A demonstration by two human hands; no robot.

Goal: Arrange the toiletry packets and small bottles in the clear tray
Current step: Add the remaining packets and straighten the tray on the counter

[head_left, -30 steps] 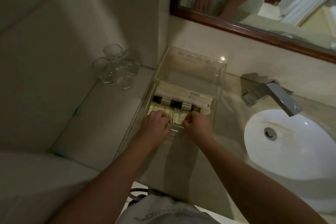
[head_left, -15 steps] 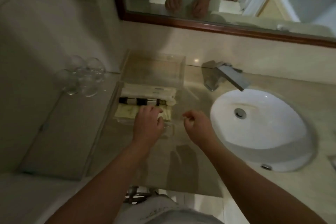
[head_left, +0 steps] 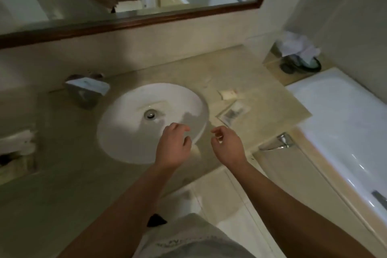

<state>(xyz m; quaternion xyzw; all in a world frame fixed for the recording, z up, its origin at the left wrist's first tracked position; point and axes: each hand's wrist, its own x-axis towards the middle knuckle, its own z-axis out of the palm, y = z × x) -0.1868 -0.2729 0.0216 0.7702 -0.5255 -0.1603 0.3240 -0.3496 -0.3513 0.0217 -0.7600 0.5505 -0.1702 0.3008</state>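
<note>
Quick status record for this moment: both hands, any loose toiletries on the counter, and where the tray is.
left hand: empty, fingers loosely curled, over the near right rim of the sink
right hand: empty, fingers loosely curled, above the counter right of the sink
small tube: lying on the counter, right of the sink
flat packet: lying on the counter, nearer than the tube, apart from it
clear tray: only a blurred sliver at the left edge, contents unreadable
faucet: behind the sink, to its left
</note>
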